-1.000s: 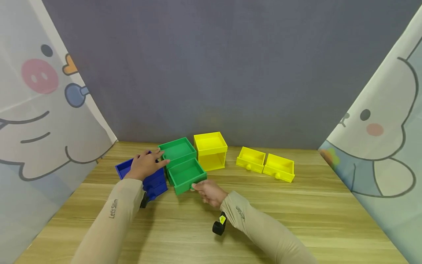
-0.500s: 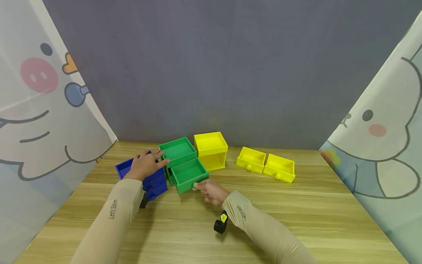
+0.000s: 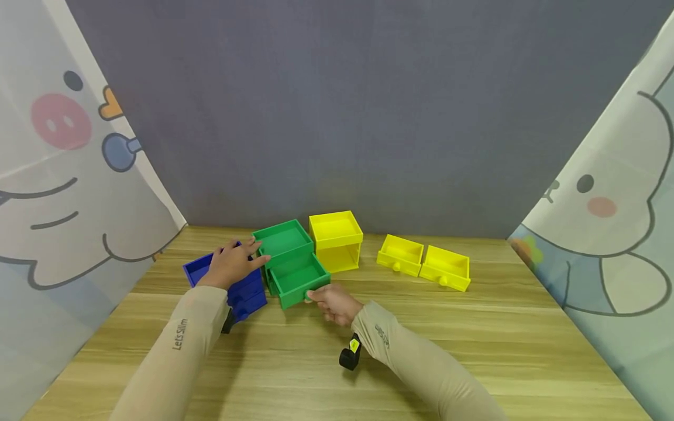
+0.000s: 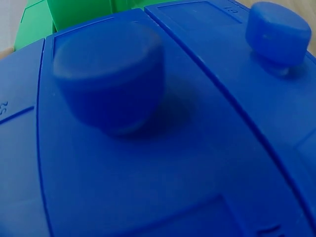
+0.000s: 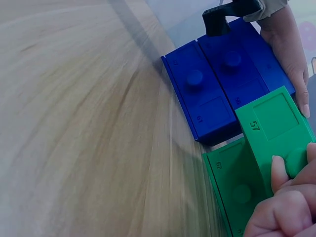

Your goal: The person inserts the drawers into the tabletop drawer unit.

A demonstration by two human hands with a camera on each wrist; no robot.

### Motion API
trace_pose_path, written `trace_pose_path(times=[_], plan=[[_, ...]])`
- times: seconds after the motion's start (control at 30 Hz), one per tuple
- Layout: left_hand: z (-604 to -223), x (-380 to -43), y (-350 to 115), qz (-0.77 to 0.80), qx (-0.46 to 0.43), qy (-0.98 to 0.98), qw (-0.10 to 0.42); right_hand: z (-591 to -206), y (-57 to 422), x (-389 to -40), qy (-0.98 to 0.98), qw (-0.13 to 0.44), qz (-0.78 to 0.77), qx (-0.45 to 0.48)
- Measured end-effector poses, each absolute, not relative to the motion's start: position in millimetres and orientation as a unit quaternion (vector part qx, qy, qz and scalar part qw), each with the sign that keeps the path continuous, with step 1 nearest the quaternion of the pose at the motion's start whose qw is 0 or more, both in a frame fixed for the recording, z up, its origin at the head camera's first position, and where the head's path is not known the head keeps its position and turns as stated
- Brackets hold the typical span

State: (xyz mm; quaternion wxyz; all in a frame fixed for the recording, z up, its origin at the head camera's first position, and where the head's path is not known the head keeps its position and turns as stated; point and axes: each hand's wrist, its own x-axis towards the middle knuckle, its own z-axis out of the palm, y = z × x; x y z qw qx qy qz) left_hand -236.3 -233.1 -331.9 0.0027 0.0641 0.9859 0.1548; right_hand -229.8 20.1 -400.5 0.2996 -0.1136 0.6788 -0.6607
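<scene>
While the right hand [image 3: 336, 304] pinches the round knob [image 5: 296, 162] between thumb and finger, the green drawer [image 3: 299, 275] lies directly ahead of it, at the front of the green cabinet [image 3: 284, 241] and above a lower green drawer [image 5: 242, 193]. The knob grip presumably serves to control the drawer's slide and angle; how far its rear sits inside the cabinet is hidden.

The left hand [image 3: 231, 266] has its fingers spread, gripping nothing. It rests on the blue cabinet [image 3: 250, 291], fingertips at the near edge of the green cabinet, probably to steady both units.

Beyond the right hand stands the yellow cabinet [image 3: 337, 234], its front compartment vacant. Two yellow drawers [image 3: 444, 270] lie farther to that hand's right on the surface [image 3: 284, 374], plausibly apart to leave working room.
</scene>
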Motion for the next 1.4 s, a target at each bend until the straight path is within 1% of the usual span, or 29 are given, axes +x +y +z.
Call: trace_pose_path(times=[0.47, 1.4], plan=[[-331.1, -235.0, -232.3, 0.149, 0.065, 0.987, 0.001, -398.1, 13.9, -231.4, 0.672, 0.304, -0.667, -0.106], [-327.7, -233.9, -232.3, 0.154, 0.059, 0.986, 0.011, -395.4, 5.5, -237.1, 0.677, 0.287, -0.669, -0.105]])
